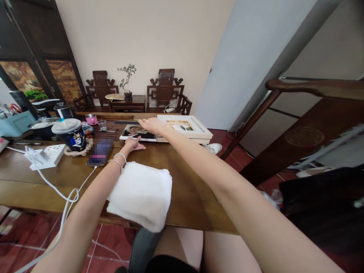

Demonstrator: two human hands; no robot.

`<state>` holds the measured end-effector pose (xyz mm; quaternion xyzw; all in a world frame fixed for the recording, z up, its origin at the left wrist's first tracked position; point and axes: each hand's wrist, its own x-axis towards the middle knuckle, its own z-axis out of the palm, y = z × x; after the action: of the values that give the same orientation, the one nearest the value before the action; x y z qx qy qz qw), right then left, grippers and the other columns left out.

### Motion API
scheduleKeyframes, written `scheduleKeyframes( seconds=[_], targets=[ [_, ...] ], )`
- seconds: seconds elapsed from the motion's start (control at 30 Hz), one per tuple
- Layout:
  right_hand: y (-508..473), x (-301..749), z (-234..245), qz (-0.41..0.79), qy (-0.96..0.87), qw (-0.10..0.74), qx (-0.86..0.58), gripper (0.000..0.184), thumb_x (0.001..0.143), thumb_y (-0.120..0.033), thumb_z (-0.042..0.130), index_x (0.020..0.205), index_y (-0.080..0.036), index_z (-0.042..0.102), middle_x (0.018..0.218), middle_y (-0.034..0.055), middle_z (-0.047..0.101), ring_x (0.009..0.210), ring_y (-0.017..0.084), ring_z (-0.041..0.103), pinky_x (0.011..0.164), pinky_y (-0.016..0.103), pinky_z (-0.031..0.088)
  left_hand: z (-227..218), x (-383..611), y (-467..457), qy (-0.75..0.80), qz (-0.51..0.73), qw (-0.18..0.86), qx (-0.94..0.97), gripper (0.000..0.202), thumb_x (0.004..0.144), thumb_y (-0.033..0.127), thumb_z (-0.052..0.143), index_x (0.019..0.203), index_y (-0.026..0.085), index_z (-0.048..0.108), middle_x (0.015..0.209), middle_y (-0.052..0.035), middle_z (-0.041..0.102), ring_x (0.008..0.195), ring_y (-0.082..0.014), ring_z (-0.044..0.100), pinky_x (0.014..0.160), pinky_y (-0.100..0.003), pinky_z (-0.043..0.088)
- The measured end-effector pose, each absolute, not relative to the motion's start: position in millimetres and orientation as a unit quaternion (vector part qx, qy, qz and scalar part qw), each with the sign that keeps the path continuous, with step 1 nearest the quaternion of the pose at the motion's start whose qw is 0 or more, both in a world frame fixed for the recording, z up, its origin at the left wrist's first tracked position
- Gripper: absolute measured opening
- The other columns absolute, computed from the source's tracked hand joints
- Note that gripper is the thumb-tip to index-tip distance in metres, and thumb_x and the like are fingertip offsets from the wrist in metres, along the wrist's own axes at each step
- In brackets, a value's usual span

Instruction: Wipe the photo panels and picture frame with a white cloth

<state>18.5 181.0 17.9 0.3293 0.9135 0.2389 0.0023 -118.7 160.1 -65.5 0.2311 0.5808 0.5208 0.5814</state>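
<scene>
My left hand (133, 144) rests on the wooden table (184, 197) with its fingers touching the near edge of a flat photo print (135, 133). Its fingers look loosely curled, holding nothing I can make out. My right hand (152, 124) reaches further out, palm down and fingers stretched flat, over the far side of the print and the left edge of a white picture frame (187, 127). A folded white towel (140, 195) lies near the table's front edge, just under my left forearm.
A phone (100, 152) on a white cable lies left of my left hand. Beside it stand a dark printed cup (72, 136), a white power strip (47, 156), a pink cup (91, 119) and a small glass (102, 124). Carved chairs (166, 91) line the back wall; a dark chair (309, 129) stands at right.
</scene>
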Motion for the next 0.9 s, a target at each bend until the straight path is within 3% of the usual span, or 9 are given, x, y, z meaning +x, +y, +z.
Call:
scheduleKeyframes(
  seconds=[0.13, 0.23, 0.3, 0.4, 0.47, 0.57, 0.67, 0.9],
  targets=[
    [182.6, 20.4, 14.5, 0.228, 0.915, -0.014, 0.331, 0.035, 0.094, -0.006, 0.032, 0.128, -0.006, 0.042, 0.119, 0.0214, 0.064, 0.107, 0.031, 0.065, 0.076, 0.038, 0.048, -46.4, -124.1, 158.6, 0.558, 0.514, 0.594, 0.27, 0.027, 0.075, 0.002, 0.073, 0.1, 0.007, 0.065, 0.069, -0.0134, 0.072, 0.069, -0.0197, 0.073, 0.059, -0.017, 0.054],
    [183.0, 23.4, 13.0, 0.219, 0.916, -0.029, 0.334, 0.031, 0.096, -0.011, 0.033, 0.125, -0.006, 0.043, 0.118, 0.0217, 0.064, 0.106, 0.03, 0.065, 0.077, 0.037, 0.048, -29.4, -128.6, 159.7, 0.488, 0.549, 0.608, 0.302, 0.021, 0.079, 0.006, 0.071, 0.099, 0.011, 0.066, 0.08, -0.0111, 0.074, 0.076, -0.0167, 0.073, 0.069, -0.017, 0.055],
    [181.9, 25.4, 12.7, 0.212, 0.915, -0.036, 0.341, 0.03, 0.097, -0.012, 0.033, 0.125, -0.007, 0.044, 0.12, 0.0223, 0.063, 0.107, 0.029, 0.065, 0.077, 0.036, 0.048, -22.7, -130.5, 161.9, 0.417, 0.588, 0.627, 0.295, 0.021, 0.085, 0.014, 0.067, 0.105, 0.012, 0.063, 0.086, -0.0113, 0.072, 0.082, -0.0181, 0.073, 0.078, -0.023, 0.057],
    [179.1, 27.2, 12.1, 0.208, 0.915, -0.041, 0.344, 0.03, 0.097, -0.012, 0.031, 0.125, -0.009, 0.044, 0.123, 0.022, 0.062, 0.107, 0.028, 0.065, 0.076, 0.035, 0.048, -20.4, -130.8, 168.2, 0.335, 0.628, 0.66, 0.24, 0.038, 0.087, 0.029, 0.065, 0.119, 0.011, 0.054, 0.097, -0.0163, 0.069, 0.093, -0.0252, 0.071, 0.086, -0.035, 0.058],
    [178.6, 27.7, 10.1, 0.212, 0.916, -0.038, 0.338, 0.031, 0.098, -0.012, 0.03, 0.125, -0.008, 0.044, 0.12, 0.0212, 0.064, 0.106, 0.028, 0.065, 0.077, 0.035, 0.048, -21.3, -129.3, 174.9, 0.325, 0.637, 0.666, 0.212, 0.044, 0.087, 0.033, 0.064, 0.122, 0.009, 0.051, 0.101, -0.0185, 0.067, 0.096, -0.0274, 0.07, 0.088, -0.037, 0.057],
    [182.0, 28.1, 5.6, 0.224, 0.916, -0.035, 0.33, 0.034, 0.098, -0.011, 0.027, 0.127, -0.007, 0.044, 0.117, 0.0209, 0.065, 0.105, 0.027, 0.065, 0.079, 0.036, 0.047, -21.6, -126.3, 185.8, 0.354, 0.65, 0.644, 0.192, 0.028, 0.09, 0.021, 0.054, 0.114, 0.008, 0.057, 0.091, -0.0156, 0.068, 0.09, -0.0244, 0.07, 0.085, -0.034, 0.058],
    [187.2, 31.4, 5.0, 0.211, 0.92, -0.055, 0.327, 0.033, 0.099, -0.013, 0.03, 0.128, -0.011, 0.045, 0.118, 0.0182, 0.066, 0.103, 0.025, 0.065, 0.078, 0.034, 0.045, -19.8, -125.2, 192.7, 0.369, 0.661, 0.627, 0.186, 0.024, 0.087, 0.01, 0.046, 0.106, 0.008, 0.06, 0.08, -0.0118, 0.068, 0.083, -0.0215, 0.07, 0.081, -0.032, 0.059],
    [180.7, 73.6, 30.5, 0.155, 0.911, -0.198, 0.326, 0.039, 0.101, -0.024, 0.031, 0.136, -0.012, 0.04, 0.122, 0.0192, 0.062, 0.106, 0.027, 0.061, 0.085, 0.036, 0.044, -9.6, -144.1, 185.7, 0.358, 0.685, 0.596, 0.218, 0.014, 0.081, 0.005, 0.048, 0.082, 0.014, 0.059, 0.078, -0.0073, 0.069, 0.078, -0.0178, 0.069, 0.082, -0.032, 0.059]
  ],
)
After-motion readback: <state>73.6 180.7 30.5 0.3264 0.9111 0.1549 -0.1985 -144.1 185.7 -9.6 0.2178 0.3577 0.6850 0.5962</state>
